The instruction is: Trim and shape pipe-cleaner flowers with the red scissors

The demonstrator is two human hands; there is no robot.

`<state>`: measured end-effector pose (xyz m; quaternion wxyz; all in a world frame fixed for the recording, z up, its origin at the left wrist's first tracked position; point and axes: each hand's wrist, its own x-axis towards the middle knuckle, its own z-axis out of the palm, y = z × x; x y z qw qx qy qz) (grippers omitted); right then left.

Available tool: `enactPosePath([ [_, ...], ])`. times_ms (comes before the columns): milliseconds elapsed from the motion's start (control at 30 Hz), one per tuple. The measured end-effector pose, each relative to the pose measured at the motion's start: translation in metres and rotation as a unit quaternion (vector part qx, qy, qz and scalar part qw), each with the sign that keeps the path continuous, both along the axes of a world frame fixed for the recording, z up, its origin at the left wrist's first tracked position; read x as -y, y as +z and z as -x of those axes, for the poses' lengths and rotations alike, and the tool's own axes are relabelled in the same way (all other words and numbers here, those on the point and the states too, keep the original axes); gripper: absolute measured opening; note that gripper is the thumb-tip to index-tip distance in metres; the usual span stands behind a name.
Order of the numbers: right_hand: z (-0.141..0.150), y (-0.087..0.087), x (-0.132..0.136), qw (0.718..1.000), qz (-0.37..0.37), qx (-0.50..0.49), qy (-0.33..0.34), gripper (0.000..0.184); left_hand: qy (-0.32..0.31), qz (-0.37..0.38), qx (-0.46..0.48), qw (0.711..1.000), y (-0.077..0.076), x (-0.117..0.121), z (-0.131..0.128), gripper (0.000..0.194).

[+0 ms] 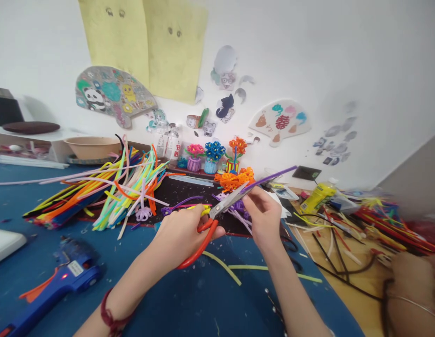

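Note:
My left hand (pixel 180 231) is closed on a pair of scissors (pixel 205 245) with red handles. Their blades are parted and point up to the right. Pinched in my right hand (pixel 262 215) is a purple pipe cleaner (pixel 275 174), which runs along the blades; whether it lies between them I cannot tell. A yellow piece (pixel 206 210) shows at my left fingers, its kind unclear. Behind the hands lie orange pipe-cleaner loops (pixel 235 179) and light purple pipe cleaners (pixel 240 215). Cut pale green pieces (pixel 224 269) rest on the blue table below.
Bundled pipe cleaners (pixel 115 192) lie at left, near a blue glue gun (pixel 72 274) with a lit red light. Small potted pipe-cleaner flowers (pixel 214 154) stand by the wall. At right are a yellow bottle (pixel 318 194), loose strips and another person's hand (pixel 412 281).

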<state>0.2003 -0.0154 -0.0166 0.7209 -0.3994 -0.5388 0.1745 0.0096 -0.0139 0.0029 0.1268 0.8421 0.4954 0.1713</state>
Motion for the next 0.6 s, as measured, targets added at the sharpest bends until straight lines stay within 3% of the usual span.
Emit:
enactPosePath([
  [600, 0.0075, 0.0007, 0.0028, 1.0, 0.012, 0.015, -0.003, 0.008, -0.009, 0.007, -0.03, 0.999, -0.0018, -0.0017, -0.0013, 0.044],
])
